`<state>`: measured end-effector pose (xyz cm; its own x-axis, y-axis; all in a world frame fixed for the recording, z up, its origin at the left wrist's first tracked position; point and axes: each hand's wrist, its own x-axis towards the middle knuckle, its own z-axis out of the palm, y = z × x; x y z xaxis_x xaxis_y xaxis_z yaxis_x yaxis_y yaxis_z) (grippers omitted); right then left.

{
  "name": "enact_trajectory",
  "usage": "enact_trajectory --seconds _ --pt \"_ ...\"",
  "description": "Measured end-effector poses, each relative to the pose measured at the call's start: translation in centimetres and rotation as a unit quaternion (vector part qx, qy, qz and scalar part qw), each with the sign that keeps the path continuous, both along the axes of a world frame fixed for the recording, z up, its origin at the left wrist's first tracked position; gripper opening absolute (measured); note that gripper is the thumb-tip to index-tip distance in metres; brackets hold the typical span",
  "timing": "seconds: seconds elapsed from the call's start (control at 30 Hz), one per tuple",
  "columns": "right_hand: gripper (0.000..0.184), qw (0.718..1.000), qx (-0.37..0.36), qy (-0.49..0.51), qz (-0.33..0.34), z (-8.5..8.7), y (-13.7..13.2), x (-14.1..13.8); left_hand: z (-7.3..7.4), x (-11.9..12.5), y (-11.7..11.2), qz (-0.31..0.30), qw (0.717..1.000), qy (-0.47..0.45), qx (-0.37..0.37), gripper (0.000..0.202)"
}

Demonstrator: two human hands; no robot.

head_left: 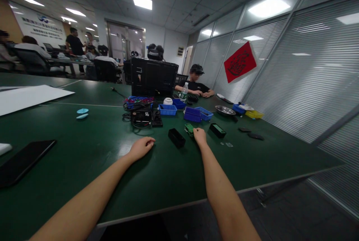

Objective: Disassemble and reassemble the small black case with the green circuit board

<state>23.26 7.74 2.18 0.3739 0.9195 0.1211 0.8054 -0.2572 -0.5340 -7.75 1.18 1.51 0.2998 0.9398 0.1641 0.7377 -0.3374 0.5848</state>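
My right hand (199, 136) is closed on the near edge of a green circuit board (189, 129), which sits low over the tabletop. Its fingertips are partly hidden behind the hand. My left hand (142, 147) rests on the table with its fingers curled together, and nothing shows in them. Between my two hands lies an open black box-shaped housing (176, 138). To the right of my right hand is a second black housing (217, 131) with a green board inside.
Beyond my hands stand blue bins (167, 110), a black adapter with cables (141, 116), a bottle (184, 92) and a monitor (154, 76). A metal bowl (225, 110) and small dark flat parts (255, 136) lie right. A person (195, 82) sits across the green table (157, 192).
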Motion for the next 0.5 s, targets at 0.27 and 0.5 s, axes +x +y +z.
enact_trajectory --seconds 0.27,0.5 --pt "0.053 0.99 0.015 -0.137 -0.026 0.5 -0.9 -0.9 -0.4 -0.1 0.2 -0.006 1.0 0.002 0.005 0.034" --pt "0.041 0.991 0.02 -0.108 0.077 0.3 -0.6 -1.5 -0.2 -0.1 0.1 0.0 1.0 0.004 0.001 0.034"
